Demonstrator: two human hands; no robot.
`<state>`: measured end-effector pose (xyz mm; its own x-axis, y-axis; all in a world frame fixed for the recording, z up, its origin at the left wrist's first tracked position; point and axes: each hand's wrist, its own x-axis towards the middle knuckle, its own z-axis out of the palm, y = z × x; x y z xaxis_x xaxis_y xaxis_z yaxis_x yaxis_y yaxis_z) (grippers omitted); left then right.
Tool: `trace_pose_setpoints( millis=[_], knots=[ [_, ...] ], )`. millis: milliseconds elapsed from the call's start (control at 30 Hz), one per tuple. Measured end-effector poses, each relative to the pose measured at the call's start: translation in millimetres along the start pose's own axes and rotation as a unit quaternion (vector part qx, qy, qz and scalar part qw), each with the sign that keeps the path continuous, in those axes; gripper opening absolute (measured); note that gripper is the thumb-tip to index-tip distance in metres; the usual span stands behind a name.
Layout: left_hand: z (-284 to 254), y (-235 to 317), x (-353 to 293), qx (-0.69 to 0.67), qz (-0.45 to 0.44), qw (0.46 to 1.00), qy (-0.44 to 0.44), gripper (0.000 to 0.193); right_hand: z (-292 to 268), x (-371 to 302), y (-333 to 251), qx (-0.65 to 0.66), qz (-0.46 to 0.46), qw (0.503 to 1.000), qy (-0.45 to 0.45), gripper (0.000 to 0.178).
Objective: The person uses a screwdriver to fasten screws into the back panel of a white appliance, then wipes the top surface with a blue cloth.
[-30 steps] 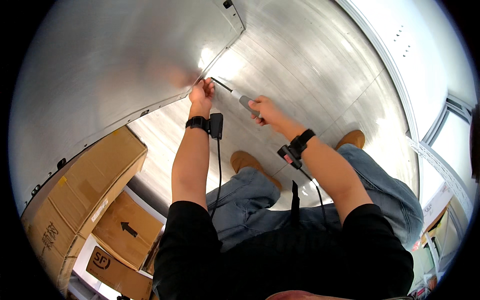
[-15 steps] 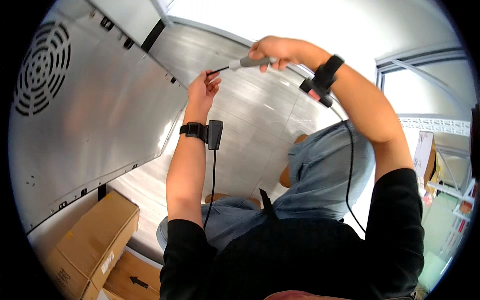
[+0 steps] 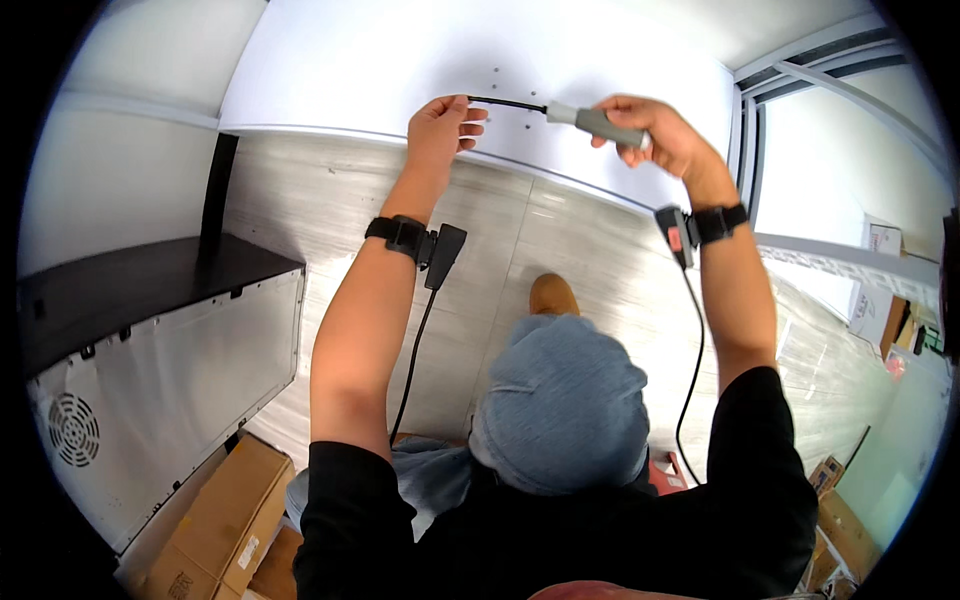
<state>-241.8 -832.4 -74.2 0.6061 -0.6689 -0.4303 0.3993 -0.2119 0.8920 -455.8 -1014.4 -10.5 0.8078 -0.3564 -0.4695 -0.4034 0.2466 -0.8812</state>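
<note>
A screwdriver (image 3: 583, 119) with a grey handle and a long black shaft lies nearly level across both hands. My right hand (image 3: 665, 140) is closed round the handle's rear end. My left hand (image 3: 440, 135) pinches the shaft's tip between thumb and forefinger, its other fingers loosely curled. Whether a small screw sits at the tip is hidden by the fingers. Behind and below the shaft is a white panel (image 3: 340, 70) with several small dark holes or screw heads, and both hands hang in front of it.
On the left stands a metal cabinet (image 3: 180, 370) with a black top and a round vent. Below it lies a cardboard box (image 3: 225, 515). Metal framing (image 3: 830, 250) and more boxes are at the right. Cables run from both wrist devices, and my bent knee (image 3: 560, 400) juts up in the middle.
My view has swung from the metal cabinet toward the white panel. Both hands now hold the screwdriver in front of that panel, and my right hand sits lower and farther right.
</note>
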Motion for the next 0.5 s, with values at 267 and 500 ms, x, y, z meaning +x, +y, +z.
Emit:
trace_pose_setpoints(
  millis=[267,500],
  knots=[
    [42,-25,98,0.294,0.12,0.94,0.122,0.026,-44,17,88,0.229,0.02,0.97,0.075,0.031],
    [56,-26,133,0.392,0.084,0.906,0.133,0.025,-43,34,94,0.271,0.025,0.958,0.091,0.031]
  ],
)
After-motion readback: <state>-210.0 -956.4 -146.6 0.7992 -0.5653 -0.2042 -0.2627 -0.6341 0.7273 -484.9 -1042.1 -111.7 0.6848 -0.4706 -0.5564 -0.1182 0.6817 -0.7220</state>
